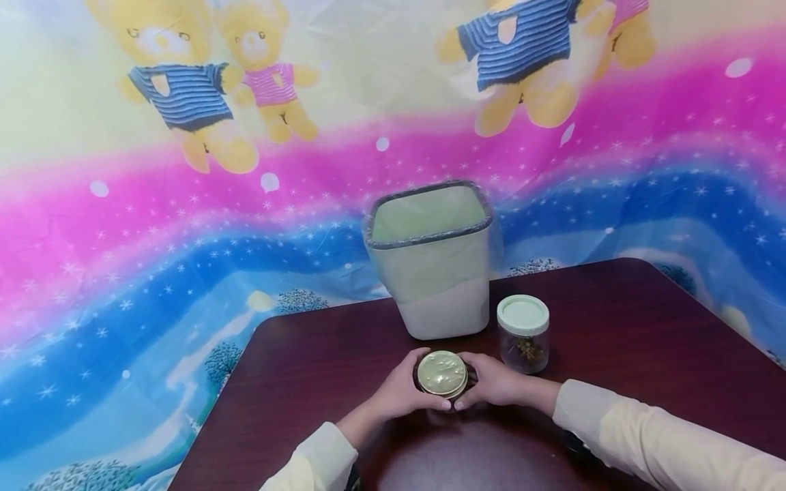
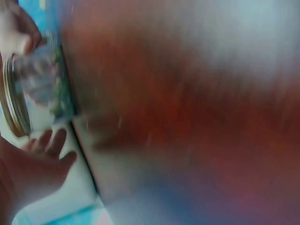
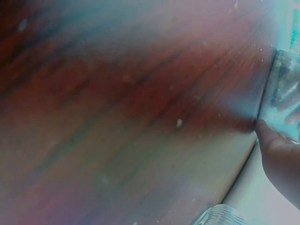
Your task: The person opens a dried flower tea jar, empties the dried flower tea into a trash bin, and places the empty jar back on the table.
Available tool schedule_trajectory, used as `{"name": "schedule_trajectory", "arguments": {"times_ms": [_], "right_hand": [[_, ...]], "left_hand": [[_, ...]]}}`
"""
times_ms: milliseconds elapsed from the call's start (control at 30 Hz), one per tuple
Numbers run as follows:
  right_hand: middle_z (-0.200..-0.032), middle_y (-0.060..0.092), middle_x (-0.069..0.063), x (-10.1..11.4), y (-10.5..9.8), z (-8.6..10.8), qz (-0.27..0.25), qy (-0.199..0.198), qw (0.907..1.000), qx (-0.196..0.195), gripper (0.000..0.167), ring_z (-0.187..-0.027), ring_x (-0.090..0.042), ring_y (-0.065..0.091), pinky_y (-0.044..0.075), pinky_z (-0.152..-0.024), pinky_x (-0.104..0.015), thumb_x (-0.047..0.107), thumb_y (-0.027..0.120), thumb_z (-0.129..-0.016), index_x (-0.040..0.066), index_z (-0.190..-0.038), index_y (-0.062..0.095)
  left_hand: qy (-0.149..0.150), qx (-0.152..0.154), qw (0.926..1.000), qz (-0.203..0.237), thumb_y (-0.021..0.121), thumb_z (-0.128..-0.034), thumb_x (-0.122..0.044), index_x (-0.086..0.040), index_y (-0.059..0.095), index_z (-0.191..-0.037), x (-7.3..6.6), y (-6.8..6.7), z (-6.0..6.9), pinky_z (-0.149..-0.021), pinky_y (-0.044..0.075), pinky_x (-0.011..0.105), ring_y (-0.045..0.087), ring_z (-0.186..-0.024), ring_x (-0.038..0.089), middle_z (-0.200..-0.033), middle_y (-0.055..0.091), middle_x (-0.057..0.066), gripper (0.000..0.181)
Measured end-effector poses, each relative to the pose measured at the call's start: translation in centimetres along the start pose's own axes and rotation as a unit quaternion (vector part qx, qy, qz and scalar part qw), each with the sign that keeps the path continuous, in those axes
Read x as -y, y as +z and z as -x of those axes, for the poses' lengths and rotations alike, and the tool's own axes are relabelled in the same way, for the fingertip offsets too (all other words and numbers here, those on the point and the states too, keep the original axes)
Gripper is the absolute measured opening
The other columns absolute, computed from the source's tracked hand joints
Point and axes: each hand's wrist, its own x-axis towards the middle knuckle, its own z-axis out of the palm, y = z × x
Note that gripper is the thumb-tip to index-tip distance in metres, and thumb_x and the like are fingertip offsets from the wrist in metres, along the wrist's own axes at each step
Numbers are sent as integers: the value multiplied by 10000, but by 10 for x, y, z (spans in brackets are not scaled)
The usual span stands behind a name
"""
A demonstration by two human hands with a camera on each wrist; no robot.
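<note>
Bear-print backdrop [image 1: 344,157], dark table [image 1: 319,382], both hands around a gold-lidded jar [image 1: 442,375]

Behind the pale bin [image 1: 439,286], my head feed gives me a hanging printed with teddy bears in striped shirts, above pink and blue bands dotted with snowflakes. Under the bin runs a glossy reddish-brown tabletop. I take the bin as my reference: it stands upright towards the far edge, with a grey rim and clear plastic film around it.

Directly in front of the bin, on the near side, is the gold-lidded jar, its lid on and facing up. From here I see the left hand [image 1: 405,389] curved around one side of it and the right hand [image 1: 494,380] around the other, the thumbs almost meeting at the front; both grip it. My left wrist feed is blurred, but shows clear walls and dark greenish contents near the base, too smeared for me to name. Whether that base touches the table, I cannot tell.

Just to the right of the bin and a little nearer stands a green-lidded jar [image 1: 524,334], upright and closed, with brownish dried bits visible through its clear side. Cream sleeves [image 1: 651,429] cover both forearms on the near side of the bin.
</note>
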Motion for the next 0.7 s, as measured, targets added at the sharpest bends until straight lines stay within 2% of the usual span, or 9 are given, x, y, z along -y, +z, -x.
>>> {"name": "schedule_trajectory", "arguments": {"times_ms": [100,233,367,433,567,700], "right_hand": [[-1229,605,-152,1,0,-1,-96,-12,9999,28,801,-1192,-340,533,419,-990,-448,83,883,-677,-130,-1312,444],[-1232,602,-160,1,0,-1,-220,-39,9997,41,791,-1197,-348,527,410,-997,-450,52,875,-679,-137,-1311,440],[-1231,602,-154,0,0,-1,-274,-49,9996,52,781,-1198,-341,528,414,-996,-429,43,871,-682,-134,-1310,441],[-1230,600,-156,0,0,-1,-316,-50,9995,66,774,-1197,-345,527,417,-993,-429,35,868,-683,-135,-1306,441],[-1227,594,-166,0,1,-1,-391,-17,9992,73,762,-1196,-364,524,420,-987,-450,23,866,-682,-140,-1294,442],[-1222,594,-166,1,0,0,-347,47,9994,29,766,-1197,-367,524,423,-985,-455,27,871,-675,-138,-1290,446]], "left_hand": [[175,523,9978,371,905,-662,-214,-50,349,-1459,2,-10,-6,-1038,349,352,476,-1234,192,-1388,479,49,986],[260,1243,9888,787,867,-697,-88,-33,307,-1479,6,-22,-16,-1068,307,319,421,-1298,184,-1439,434,46,963],[273,1709,9796,1024,831,-720,-15,-16,282,-1487,11,-28,-25,-1067,305,295,412,-1302,138,-1432,446,28,943],[330,1862,9750,1166,821,-718,22,-23,297,-1481,13,-28,-28,-1055,325,288,446,-1267,127,-1393,483,22,926],[697,1997,9676,1377,817,-691,84,-47,380,-1430,18,-24,-30,-1038,359,289,507,-1198,135,-1306,552,13,869],[903,1905,9687,1312,832,-679,81,-92,433,-1388,19,-20,-30,-1034,366,285,524,-1175,122,-1266,573,-37,832]]}}
